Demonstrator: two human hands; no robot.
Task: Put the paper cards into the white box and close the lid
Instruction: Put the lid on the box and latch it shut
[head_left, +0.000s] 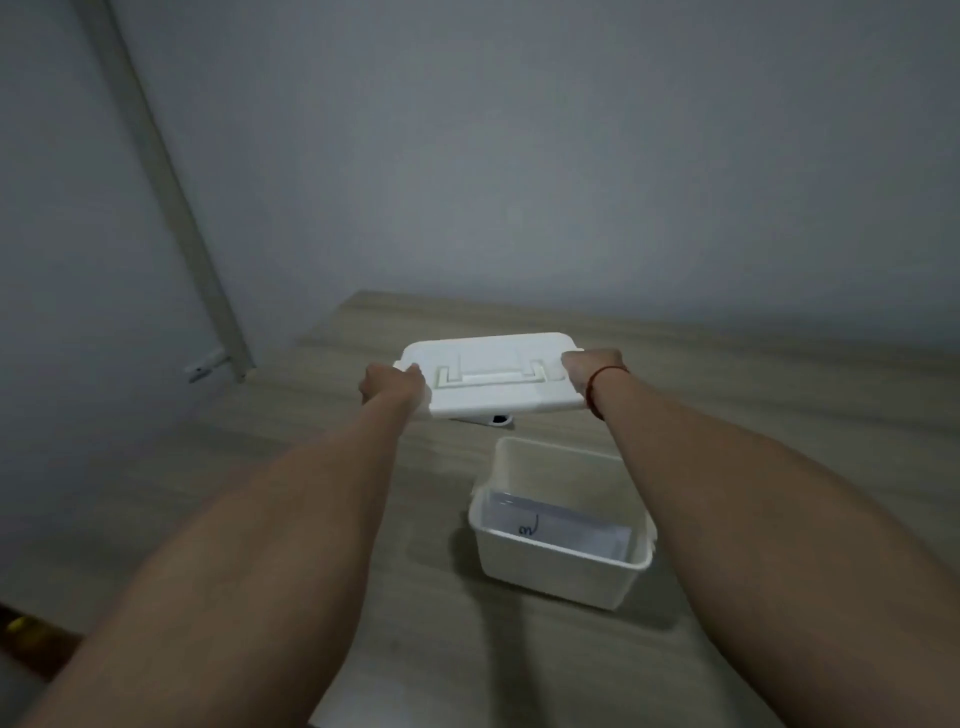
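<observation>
Left hand (389, 387) and right hand (592, 371) each pinched one short end of the lid (493, 371), both arms stretched out, holding it level with its long axis running nine to three. The white box (561, 566) sat open toward six o'clock from the lid, nearer the right arm. The paper cards (558, 525) stood inside it already.

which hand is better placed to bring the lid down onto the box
Right, slightly. Both hands grip the lid, the left hand and right hand at opposite ends, but the open white box, cards inside, sits below the right forearm. Likely both are needed.
</observation>
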